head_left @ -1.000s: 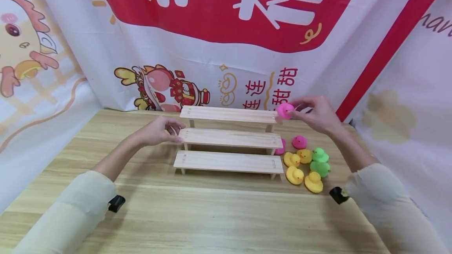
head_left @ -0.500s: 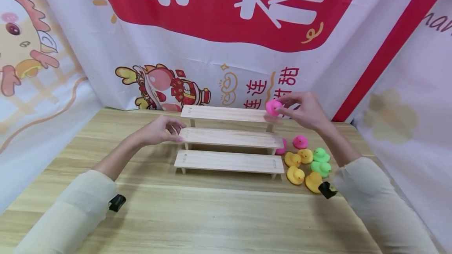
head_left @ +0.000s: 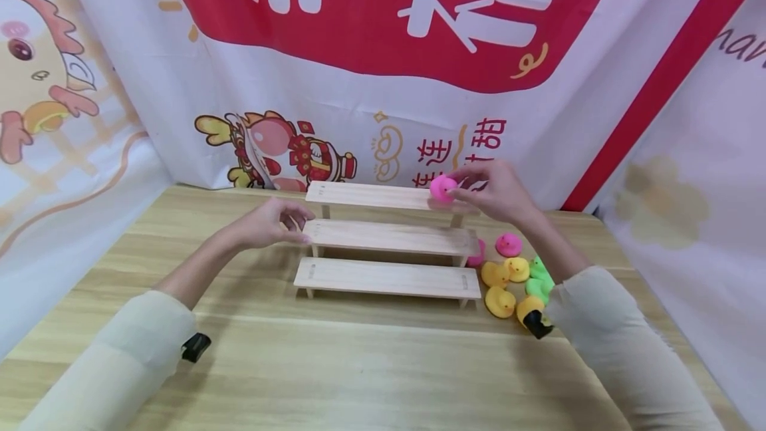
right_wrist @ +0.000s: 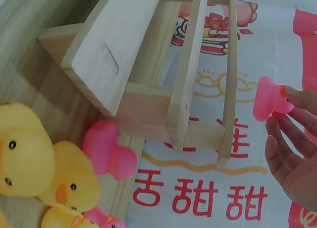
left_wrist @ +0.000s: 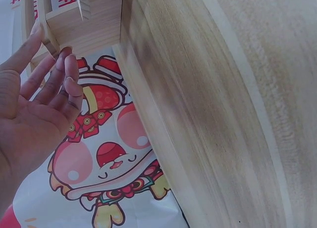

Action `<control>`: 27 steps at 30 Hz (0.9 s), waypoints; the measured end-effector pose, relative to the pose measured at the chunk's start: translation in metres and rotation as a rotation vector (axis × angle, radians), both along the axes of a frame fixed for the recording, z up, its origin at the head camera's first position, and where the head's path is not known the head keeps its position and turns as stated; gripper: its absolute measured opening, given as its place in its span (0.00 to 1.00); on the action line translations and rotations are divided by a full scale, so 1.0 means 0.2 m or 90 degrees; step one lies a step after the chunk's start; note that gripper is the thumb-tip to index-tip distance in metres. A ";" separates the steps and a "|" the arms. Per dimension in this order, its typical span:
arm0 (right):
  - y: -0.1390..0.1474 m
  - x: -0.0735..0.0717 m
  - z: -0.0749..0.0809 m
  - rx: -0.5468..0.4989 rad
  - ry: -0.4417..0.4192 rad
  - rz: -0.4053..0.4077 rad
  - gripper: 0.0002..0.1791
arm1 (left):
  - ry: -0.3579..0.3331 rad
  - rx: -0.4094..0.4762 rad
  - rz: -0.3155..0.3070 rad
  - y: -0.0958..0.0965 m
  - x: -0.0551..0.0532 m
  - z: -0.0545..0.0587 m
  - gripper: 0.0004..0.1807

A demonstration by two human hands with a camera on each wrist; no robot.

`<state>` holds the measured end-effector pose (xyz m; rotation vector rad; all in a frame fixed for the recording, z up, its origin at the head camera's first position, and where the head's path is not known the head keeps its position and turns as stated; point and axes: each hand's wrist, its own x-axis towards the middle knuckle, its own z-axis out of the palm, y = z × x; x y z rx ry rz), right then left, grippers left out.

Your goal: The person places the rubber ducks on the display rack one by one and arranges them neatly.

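A three-step wooden stand [head_left: 389, 237] rises toward the cloth backdrop. My left hand [head_left: 267, 223] grips the left end of its middle step; in the left wrist view, thumb and fingertips meet the wood at its edge. Between the thumb and fingers of my right hand [head_left: 493, 190] is a pink rubber duck [head_left: 441, 188], over the right part of the top step. From the right wrist, the pink duck [right_wrist: 271, 99] shows apart from the top board, base turned toward it. All three steps are bare.
Right of the stand sit several yellow ducks [head_left: 500, 302], green ducks [head_left: 538, 289] partly behind the right forearm, and a pink duck [head_left: 509, 245]. Another pink duck [head_left: 476, 255] is partly hidden by the stand. A printed cloth [head_left: 371, 105] hangs close behind.
My right hand has carried the pink duck leftward, from beyond the top step's right end to over the step. The left hand stays at the middle step.
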<state>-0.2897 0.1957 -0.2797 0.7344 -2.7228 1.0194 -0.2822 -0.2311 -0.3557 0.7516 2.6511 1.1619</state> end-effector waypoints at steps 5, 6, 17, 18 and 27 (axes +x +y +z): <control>-0.04 -0.01 0.00 0.000 0.008 0.014 0.17 | 0.001 0.007 0.000 0.01 0.02 0.01 0.25; -0.05 -0.01 0.00 0.000 0.007 0.015 0.18 | 0.002 0.009 0.000 0.01 0.02 0.01 0.25; -0.15 -0.02 0.01 0.003 0.019 0.046 0.16 | 0.004 0.005 0.000 0.01 0.01 0.00 0.25; -0.16 -0.02 0.01 0.002 0.019 0.049 0.16 | 0.004 0.005 0.001 0.01 0.01 0.00 0.25; -0.25 -0.04 -0.01 -0.019 0.018 0.078 0.14 | 0.006 0.001 -0.002 0.00 0.01 0.01 0.24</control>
